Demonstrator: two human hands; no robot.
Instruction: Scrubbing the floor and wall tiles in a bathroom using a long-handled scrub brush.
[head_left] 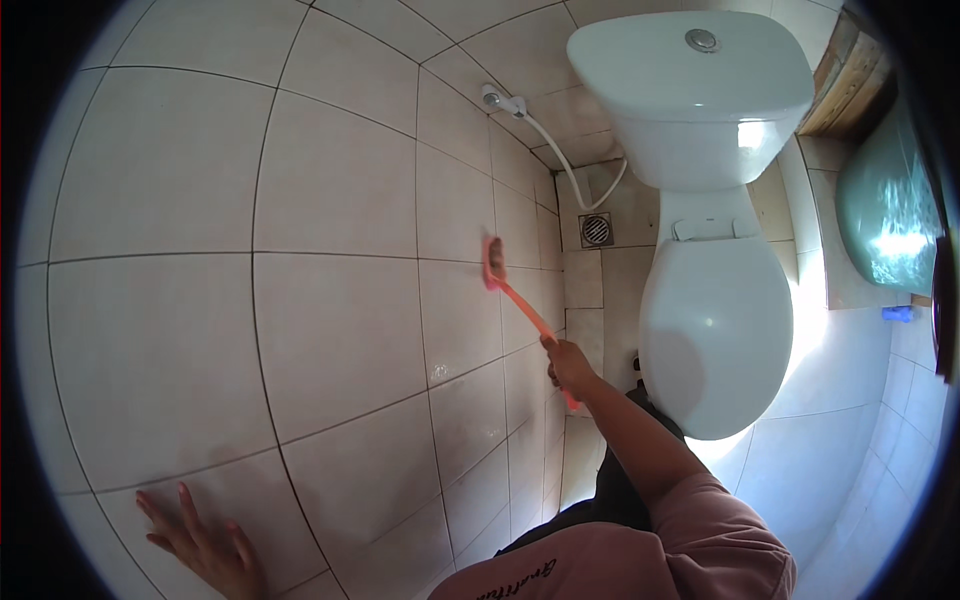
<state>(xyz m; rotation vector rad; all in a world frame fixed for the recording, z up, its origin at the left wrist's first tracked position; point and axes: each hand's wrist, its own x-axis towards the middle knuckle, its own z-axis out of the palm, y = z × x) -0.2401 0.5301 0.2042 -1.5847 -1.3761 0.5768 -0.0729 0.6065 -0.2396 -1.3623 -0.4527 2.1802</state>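
My right hand (566, 368) grips the long orange-pink handle of a scrub brush (530, 315). The brush head (495, 262), pink with darker bristles, is against the white tiled wall (340, 200) on my left, near a grout line. My left hand (200, 530) rests on the wall at the lower left with its fingers spread and nothing in them. Wet spots show on the tiles below the brush head.
A white toilet (715, 330) stands right, lid down. A hand spray (510, 103) with white hose hangs near the corner above a floor drain (596, 229). A green basin (880, 210) and small blue item (897, 314) sit far right. My dark-clothed legs (620, 475) show below.
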